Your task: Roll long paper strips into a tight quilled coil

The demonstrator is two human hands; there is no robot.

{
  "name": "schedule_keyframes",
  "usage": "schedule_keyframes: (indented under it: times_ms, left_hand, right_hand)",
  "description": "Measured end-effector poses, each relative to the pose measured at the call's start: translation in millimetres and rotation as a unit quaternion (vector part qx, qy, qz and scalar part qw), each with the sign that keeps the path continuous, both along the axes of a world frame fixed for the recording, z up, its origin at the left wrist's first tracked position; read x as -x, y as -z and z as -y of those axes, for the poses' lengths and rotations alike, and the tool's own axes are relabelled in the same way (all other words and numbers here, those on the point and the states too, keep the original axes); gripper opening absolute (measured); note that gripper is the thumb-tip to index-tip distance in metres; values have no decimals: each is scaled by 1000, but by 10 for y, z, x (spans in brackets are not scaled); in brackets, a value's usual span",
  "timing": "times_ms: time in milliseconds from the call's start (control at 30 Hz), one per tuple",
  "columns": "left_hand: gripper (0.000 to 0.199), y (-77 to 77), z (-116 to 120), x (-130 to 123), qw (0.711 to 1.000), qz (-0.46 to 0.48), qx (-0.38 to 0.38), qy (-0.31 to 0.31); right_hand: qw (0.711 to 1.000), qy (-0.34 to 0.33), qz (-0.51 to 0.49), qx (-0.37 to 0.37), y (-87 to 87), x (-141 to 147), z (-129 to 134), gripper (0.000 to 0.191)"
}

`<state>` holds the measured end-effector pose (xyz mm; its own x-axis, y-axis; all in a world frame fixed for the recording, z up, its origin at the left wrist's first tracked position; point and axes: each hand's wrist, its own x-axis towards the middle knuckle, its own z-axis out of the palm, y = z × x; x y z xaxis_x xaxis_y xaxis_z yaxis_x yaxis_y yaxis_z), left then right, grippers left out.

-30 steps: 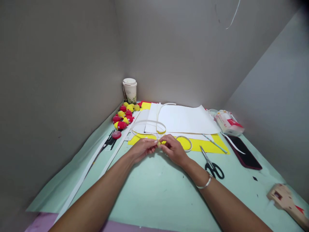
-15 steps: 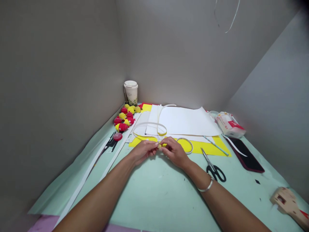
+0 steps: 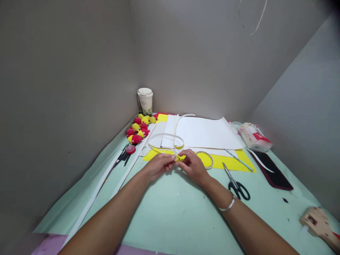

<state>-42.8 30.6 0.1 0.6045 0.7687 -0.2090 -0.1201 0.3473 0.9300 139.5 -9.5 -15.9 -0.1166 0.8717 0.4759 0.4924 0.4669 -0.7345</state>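
My left hand (image 3: 160, 165) pinches a thin yellow-and-white paper strip (image 3: 179, 146) near the middle of the table. The strip loops up and back over the white sheets. Close on the right, my right hand (image 3: 193, 166) has its thumb and index finger curved around the strip's small yellow end, a narrow gap between them. Behind my right hand a loose ring of strip (image 3: 211, 161) lies on a yellow sheet (image 3: 227, 162). Scissors with black handles (image 3: 237, 185) rest to the right of my right forearm.
Red and yellow paper pieces (image 3: 135, 139) cluster at the left, before a lidded cup (image 3: 145, 101). White sheets (image 3: 204, 132) lie at the back. On the right are a phone (image 3: 276, 173), a tissue pack (image 3: 254, 136) and a beige glue gun (image 3: 317, 223). Long white strips (image 3: 89, 205) run along the left.
The right index finger and thumb have parted slightly around the strip's end. The whole view has shifted a little; the left hand keeps its pinch.
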Motion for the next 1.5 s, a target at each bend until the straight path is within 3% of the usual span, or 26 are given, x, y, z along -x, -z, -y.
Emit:
schedule_keyframes:
  times_ms: [267,1033,1300,1500]
  left_hand:
    - [29,-25,16,-9,1000,0,6,-8]
    - [31,6,-8,3,1000,-8,14,2]
    - [32,26,-17,-12,1000,-2,1,0]
    - [29,1,-4,-10,1000,0,6,-1]
  right_hand:
    - [999,-11,19,-31,-12,-7,-1,13]
    - [998,-42,42,-27,-5,-39,-11,15]
    - [1000,1,21,-12,35,-18,-14,20]
    - [999,-19,23,-27,27,-30,-11,11]
